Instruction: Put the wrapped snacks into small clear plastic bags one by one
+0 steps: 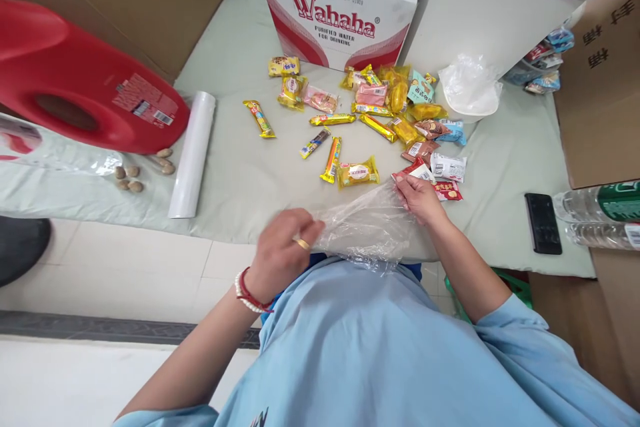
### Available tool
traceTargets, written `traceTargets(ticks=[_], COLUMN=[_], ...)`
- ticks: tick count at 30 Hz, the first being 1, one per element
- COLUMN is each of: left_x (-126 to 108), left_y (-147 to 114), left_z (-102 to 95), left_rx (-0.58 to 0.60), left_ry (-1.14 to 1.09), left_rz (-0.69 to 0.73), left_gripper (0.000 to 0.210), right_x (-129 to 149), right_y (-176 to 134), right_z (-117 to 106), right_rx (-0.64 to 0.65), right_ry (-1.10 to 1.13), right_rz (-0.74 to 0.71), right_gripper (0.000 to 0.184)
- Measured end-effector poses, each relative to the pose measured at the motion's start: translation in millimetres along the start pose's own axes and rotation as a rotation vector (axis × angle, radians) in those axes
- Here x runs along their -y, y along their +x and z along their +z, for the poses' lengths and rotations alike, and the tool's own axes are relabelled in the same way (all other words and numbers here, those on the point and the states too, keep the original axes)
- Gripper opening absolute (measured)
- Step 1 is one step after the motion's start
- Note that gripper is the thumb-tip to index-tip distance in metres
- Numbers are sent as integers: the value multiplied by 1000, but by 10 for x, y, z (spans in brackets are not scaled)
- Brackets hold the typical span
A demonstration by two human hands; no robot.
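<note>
A clear plastic bag (367,227) stretches between my two hands at the table's front edge, its lower end against my shirt. My right hand (417,197) pinches its upper right corner, close to a red snack packet (417,168). At the other side of the bag, my left hand (285,247) has its fingers curled in at the edge of the film, slightly blurred by motion. Beyond the bag lie several wrapped snacks, among them a yellow packet (358,173) and a slim yellow stick packet (331,160).
To the left are a roll of plastic bags (194,153), a red jug (90,73) and several nuts (133,172). A Wahaba-style water carton (340,13) stands behind. On the right are a bag-lined white bowl (470,97), a phone (543,223) and water bottles (600,235).
</note>
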State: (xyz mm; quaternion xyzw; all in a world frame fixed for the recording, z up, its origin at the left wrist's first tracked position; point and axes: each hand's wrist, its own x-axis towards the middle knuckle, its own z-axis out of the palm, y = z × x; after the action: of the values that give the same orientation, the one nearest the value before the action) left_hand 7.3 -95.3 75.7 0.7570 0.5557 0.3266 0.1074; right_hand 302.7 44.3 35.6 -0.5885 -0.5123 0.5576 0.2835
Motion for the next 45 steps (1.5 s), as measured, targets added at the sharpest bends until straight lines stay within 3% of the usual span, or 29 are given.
traceTargets(ticks=[3,6,8,10,13,15,17,20,23,28,30,34,38,41,45], left_x=[-117,-89,-37,4,24,22,24,54,97,118,76,-152,-349,-223,190], left_y=[30,-24,-91,-153,-207,-229,-266,-368,-486,-560,-552,-478,-195,91,193], left_z=[137,341,445,502,525,534,555,606,647,659,637,533,433,434,570], left_rx=[355,489,511,501,453,433,447,526,581,605,620,652,507,391,252], left_ry=[-28,117,192,214,191,168,121,38,11,22,-15,-171,-210,-31,193], left_rz=[332,387,362,336,340,365,389,390,364,355,326,204,60,-63,-116], left_gripper=[30,30,28,28,29,29,28,29,34,37,37,44,40,34,33], right_x=[-15,-11,40,122,205,181,120,100,256,615,710,841,928,941,820], right_y=[71,92,36,-79,-257,-293,-239,-60,138,457,563,715,894,1059,1127], right_z=[-41,-171,-266,-298,-132,89,310,495,508,559,656,879,900,711,413], right_rx=[7,-17,-71,-44,228,392,462,478,451,484,403,369,365,303,599], right_ry=[-62,-320,-596,-828,-1002,-1035,-1018,-926,-769,-493,-522,-688,-671,-720,-922], right_rz=[-13,-69,-223,-488,-912,-1072,-1128,-1099,-998,-615,-503,-491,-513,-560,-554], right_gripper=[53,43,33,42,59,50,30,21,19,18,18,17,28,31,51])
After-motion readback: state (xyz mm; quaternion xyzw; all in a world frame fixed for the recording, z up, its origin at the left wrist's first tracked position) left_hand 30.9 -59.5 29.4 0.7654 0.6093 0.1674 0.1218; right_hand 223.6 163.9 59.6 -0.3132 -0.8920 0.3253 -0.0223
